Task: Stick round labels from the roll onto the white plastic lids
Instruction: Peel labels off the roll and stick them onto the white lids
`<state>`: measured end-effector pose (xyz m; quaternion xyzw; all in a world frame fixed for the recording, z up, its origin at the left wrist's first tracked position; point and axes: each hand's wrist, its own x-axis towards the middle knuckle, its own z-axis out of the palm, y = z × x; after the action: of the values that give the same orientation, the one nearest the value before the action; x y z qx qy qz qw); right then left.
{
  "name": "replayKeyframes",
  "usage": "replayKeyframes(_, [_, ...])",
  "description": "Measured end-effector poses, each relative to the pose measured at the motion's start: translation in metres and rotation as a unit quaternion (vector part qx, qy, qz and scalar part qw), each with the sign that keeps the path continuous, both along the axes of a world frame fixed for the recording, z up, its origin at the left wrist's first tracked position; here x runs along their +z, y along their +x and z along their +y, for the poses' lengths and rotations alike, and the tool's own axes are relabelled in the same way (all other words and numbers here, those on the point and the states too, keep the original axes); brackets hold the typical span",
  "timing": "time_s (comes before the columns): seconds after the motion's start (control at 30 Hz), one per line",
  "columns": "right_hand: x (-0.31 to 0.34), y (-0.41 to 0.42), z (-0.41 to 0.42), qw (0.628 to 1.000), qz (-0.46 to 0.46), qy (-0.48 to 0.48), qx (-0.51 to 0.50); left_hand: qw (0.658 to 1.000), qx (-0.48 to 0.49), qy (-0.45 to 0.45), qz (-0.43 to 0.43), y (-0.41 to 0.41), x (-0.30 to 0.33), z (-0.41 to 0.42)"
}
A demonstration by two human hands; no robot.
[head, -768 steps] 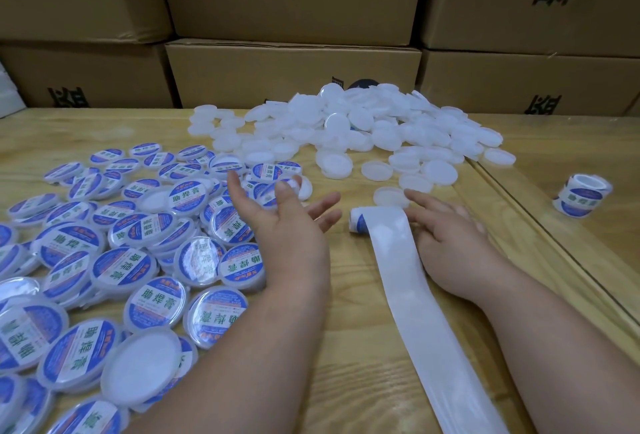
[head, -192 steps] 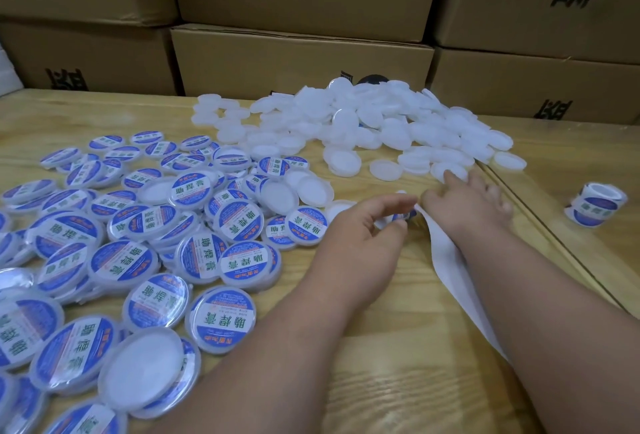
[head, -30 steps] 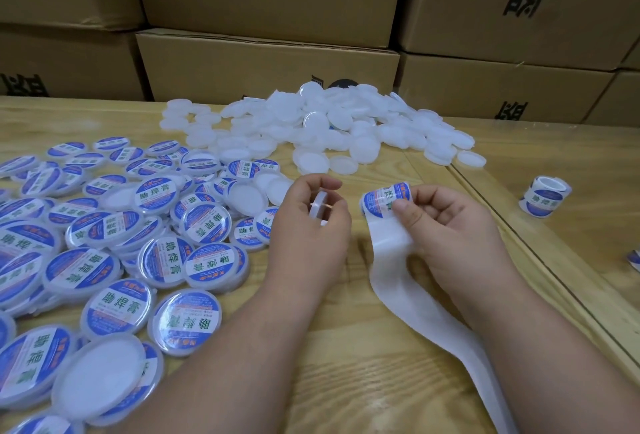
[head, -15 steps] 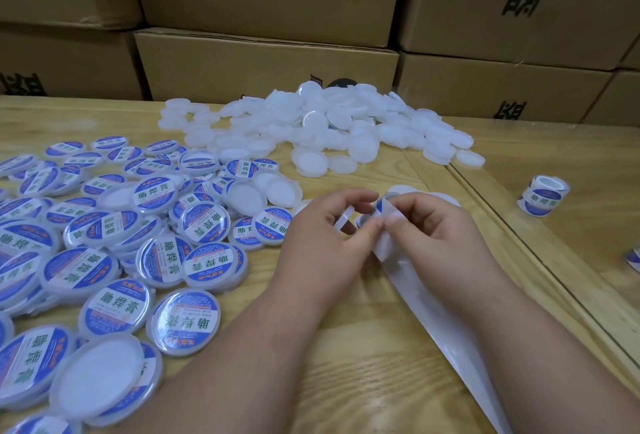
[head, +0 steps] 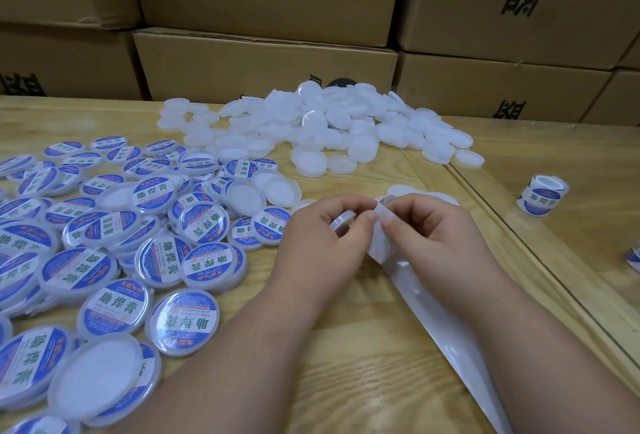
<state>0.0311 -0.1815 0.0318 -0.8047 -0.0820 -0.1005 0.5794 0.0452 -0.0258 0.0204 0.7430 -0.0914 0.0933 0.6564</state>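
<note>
My left hand (head: 332, 239) and my right hand (head: 433, 236) meet over the middle of the wooden table (head: 363, 357). The left hand holds a white lid (head: 343, 218) edge-on in curled fingers. The right hand pinches the top of the label roll's backing strip (head: 382, 215), mostly hidden behind its fingers. The spent white backing (head: 446, 329) trails toward the lower right. A pile of bare white lids (head: 329, 125) lies at the back. Many lids with blue and white labels (head: 138, 250) cover the left side.
Stacked cardboard boxes (head: 266, 63) wall off the back of the table. A second label roll (head: 542, 200) stands at the right, beyond a seam in the tabletop (head: 519, 243). A few bare lids (head: 280, 189) lie just beyond my hands.
A second ago my hands were apart, with a label showing on the roll. They have come together, and the label is now hidden between my fingers.
</note>
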Motion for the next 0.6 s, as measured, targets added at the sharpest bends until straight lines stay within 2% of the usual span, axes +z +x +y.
replayKeyframes(0.13, [-0.0019, 0.0017, 0.0001, 0.999, -0.006, -0.017, -0.047, 0.999, 0.04, -0.029, 0.009, 0.0018, 0.0019, 0.0003])
replayKeyframes(0.27, [-0.0044, 0.0051, -0.0039, 0.993, 0.01, -0.021, -0.12, 0.99, 0.086, -0.107, 0.027, 0.0055, 0.0025, 0.0034])
replayKeyframes(0.4, [-0.0056, 0.0075, -0.008, 0.986, 0.012, -0.028, -0.163, 0.984, 0.1, -0.142, 0.033, 0.0072, 0.0035, 0.0069])
replayKeyframes(0.5, [-0.0029, 0.0063, -0.0066, 0.981, -0.039, -0.068, -0.179, 0.986, 0.092, -0.134, 0.037, 0.0059, 0.0037, 0.0068])
replayKeyframes(0.6, [0.0021, 0.0019, -0.0021, 0.975, -0.124, -0.105, -0.151, 0.989, 0.062, -0.127, 0.039, 0.0015, 0.0065, 0.0045])
